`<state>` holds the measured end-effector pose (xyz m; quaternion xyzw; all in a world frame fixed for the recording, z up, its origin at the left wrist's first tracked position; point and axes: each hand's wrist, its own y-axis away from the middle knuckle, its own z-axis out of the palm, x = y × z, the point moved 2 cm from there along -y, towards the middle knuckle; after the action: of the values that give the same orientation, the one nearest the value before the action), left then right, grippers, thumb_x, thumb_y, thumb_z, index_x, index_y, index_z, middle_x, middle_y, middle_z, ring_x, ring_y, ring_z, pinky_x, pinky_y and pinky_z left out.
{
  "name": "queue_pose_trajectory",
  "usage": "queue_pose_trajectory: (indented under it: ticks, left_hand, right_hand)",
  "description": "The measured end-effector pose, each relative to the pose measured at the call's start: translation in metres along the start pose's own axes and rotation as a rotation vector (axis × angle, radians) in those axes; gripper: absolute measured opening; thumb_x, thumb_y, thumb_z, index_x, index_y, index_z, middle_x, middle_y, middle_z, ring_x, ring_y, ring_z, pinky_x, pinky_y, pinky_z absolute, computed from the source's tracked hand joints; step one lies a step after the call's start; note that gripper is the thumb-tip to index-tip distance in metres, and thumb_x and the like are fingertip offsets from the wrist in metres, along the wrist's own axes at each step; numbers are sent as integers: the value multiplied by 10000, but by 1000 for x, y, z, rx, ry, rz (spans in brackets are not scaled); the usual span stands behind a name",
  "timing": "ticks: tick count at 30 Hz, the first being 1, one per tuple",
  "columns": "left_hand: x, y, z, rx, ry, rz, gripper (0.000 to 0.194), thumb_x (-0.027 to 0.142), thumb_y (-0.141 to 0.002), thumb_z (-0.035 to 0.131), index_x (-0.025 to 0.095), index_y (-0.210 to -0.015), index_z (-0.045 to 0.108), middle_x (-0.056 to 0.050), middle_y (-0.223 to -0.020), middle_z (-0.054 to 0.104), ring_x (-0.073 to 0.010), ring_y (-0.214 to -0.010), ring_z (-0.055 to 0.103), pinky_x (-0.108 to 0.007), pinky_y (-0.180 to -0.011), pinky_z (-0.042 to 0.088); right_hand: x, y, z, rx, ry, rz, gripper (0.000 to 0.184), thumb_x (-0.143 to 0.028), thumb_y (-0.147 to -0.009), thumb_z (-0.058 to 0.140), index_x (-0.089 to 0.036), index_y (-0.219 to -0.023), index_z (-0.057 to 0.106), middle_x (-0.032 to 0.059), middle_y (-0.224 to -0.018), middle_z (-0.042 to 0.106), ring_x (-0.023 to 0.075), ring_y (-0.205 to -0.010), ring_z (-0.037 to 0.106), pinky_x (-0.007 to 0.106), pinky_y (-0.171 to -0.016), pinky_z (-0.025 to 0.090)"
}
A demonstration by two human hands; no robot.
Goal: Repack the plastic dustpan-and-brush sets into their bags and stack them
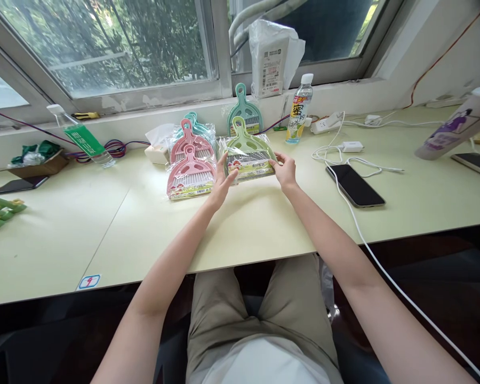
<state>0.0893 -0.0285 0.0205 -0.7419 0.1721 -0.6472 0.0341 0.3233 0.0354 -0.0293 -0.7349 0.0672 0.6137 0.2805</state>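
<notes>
Between my two hands is a green dustpan and brush set (246,144) in clear wrap, its handle pointing toward the window. My left hand (223,183) grips its left edge, thumb on the front. At the right edge, my right hand (284,168) pinches the wrapped set. Just left of it lie pink dustpan sets (191,173), overlapping, with teal handles (191,117) showing behind them. Another teal dustpan set (245,112) leans against the wall under the window, behind the green one.
A lemon drink bottle (299,109) stands right of the sets, near white cables and a phone (355,185). Farther right is a tall tumbler (456,122). On the left are a tilted green-label bottle (82,137), a tissue pack (159,144) and a small box (40,160).
</notes>
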Motion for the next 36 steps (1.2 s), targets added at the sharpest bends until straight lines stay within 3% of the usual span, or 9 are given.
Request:
queue_pose_trajectory:
  ticks: [5,8,10,15,19,22,29,34,36]
  left_hand:
    - [-5,-3,-1,-74,-280,192,644,371,-656,848,287,-1239,588,-98,-1473,407,-336,-1505,170,-491,-1204,231]
    - [-14,-8,-3,15,-316,135,218,318,-770,739,239,-969,697,-106,-1412,430,-345,-1470,252,-501,-1125,381]
    - [-18,-10,-5,80,-258,108,114,314,-826,663,221,-878,706,-108,-1364,449,-342,-1437,306,-480,-998,515]
    - [-17,-9,-5,121,-115,71,206,377,-837,626,188,-817,705,-120,-1310,455,-333,-1377,362,-309,-669,645]
    - [-15,-8,-4,107,-139,40,269,411,-853,615,165,-798,707,-143,-1338,415,-356,-1409,308,-227,-566,629]
    - [-14,-7,-3,146,-108,44,308,454,-847,640,162,-780,710,-133,-1277,450,-335,-1343,403,-201,-548,621]
    - [-17,-3,0,306,20,78,362,435,-860,655,225,-1154,678,-66,-1105,588,-130,-845,636,-197,-570,604]
    - [-33,-11,-9,423,105,12,763,270,-796,722,345,-1454,344,-51,-1089,618,-130,-801,663,-202,-565,569]
    - [-39,-16,-12,416,86,8,766,245,-789,703,318,-1459,338,-60,-1091,624,-143,-808,666,-225,-583,570]
  right_hand:
    - [7,-4,-2,46,8,-30,308,-278,-780,676,-161,-1064,699,100,-978,715,217,-953,670,384,-892,565]
    - [4,-2,-1,40,24,-45,296,-285,-789,671,-165,-1058,699,101,-975,710,219,-938,672,388,-890,566]
    - [-1,1,1,25,28,-44,301,-270,-789,669,-160,-1068,695,107,-983,708,222,-931,675,392,-895,565]
    - [-12,9,4,14,10,-49,290,-232,-788,658,-168,-1069,690,106,-1002,708,223,-933,680,387,-897,572]
    - [-14,10,3,8,6,-52,281,-226,-789,657,-173,-1061,697,106,-1012,708,232,-963,680,388,-908,572]
    - [-15,10,4,-3,15,-62,292,-281,-808,668,-164,-1074,691,122,-1038,700,247,-1000,674,395,-920,567]
    - [-13,14,10,-87,-2,-79,398,-431,-830,681,-183,-1140,662,106,-1031,681,220,-849,687,386,-815,595]
    - [-12,17,14,-142,-5,-112,367,-419,-863,647,-211,-1164,623,88,-1036,658,200,-789,679,369,-762,594]
    - [-12,17,14,-153,5,-121,330,-385,-875,622,-218,-1160,608,85,-1036,655,197,-784,676,373,-769,589]
